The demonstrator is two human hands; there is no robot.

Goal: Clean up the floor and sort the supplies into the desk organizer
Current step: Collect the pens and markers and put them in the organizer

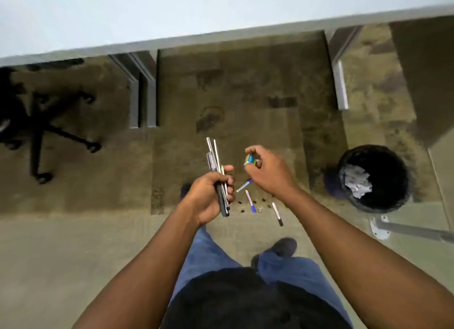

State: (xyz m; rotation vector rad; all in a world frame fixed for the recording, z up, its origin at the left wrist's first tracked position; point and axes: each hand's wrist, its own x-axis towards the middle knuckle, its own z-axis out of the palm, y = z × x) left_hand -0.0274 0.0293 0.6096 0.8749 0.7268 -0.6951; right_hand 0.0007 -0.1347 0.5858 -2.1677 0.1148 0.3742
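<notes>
From where I stand the wastebasket (373, 178) makes the best marker: everything that matters lies to its left on the carpet (245, 95), in front of the desk (147, 16). The person's left hand (210, 196) is furthest from the basket, its fingers wrapped round a bundle of pens (217, 171) whose long ends point up toward the desk. The right hand (266, 171), nearer the basket, has its fingertips curled in a pinch on a small blue and yellow item (251, 159); it is too blurred to name. Below both hands, still on the floor, lie three loose markers: a blue-capped marker (244, 185) under the gap between the hands, another blue marker (250, 204) just below it, and a black marker (277, 214) closest to the basket. A scatter of small dark clips (242, 210) sits among them. The two lower markers run roughly lengthwise away from the person, the upper one slanting across. I'd judge the right hand the likelier one to go down next, since it hangs almost over them, though it is occupied. An office chair (36, 122) stands far from the basket, beyond the desk legs (142, 95).
</notes>
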